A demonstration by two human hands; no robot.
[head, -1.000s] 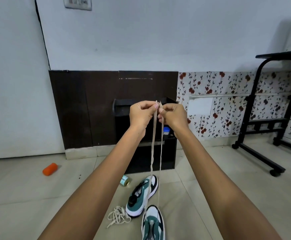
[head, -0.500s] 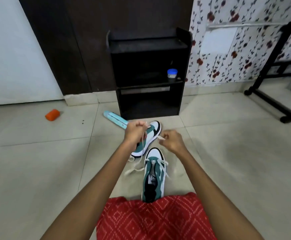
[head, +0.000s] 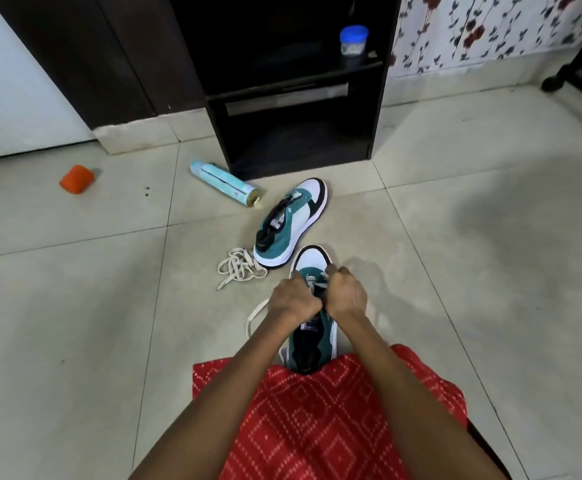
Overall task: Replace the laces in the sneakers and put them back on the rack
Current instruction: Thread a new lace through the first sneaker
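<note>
A teal, white and black sneaker [head: 312,351] stands on the floor right in front of my lap, toe pointing away. My left hand [head: 293,301] and my right hand [head: 346,294] meet over its eyelets, each pinching part of the cream lace [head: 313,281] threaded there. A loop of that lace [head: 252,320] trails onto the floor at the left. The second sneaker [head: 291,221] lies tilted on its side just beyond, with no lace in it. A loose bundle of cream lace [head: 237,268] lies beside its heel. The black shoe rack [head: 293,98] stands against the wall behind.
A pale blue spray can [head: 223,183] lies on the tiles left of the rack. An orange cap [head: 76,179] sits far left. A small blue-lidded jar [head: 352,41] stands on the rack's shelf. A black wheeled stand's foot [head: 573,77] is at the far right. Red patterned cloth [head: 317,420] covers my lap.
My hands came down from chest height, where they held the lace ends up, to the near sneaker's eyelets. The view tilted down to the floor and my lap.
</note>
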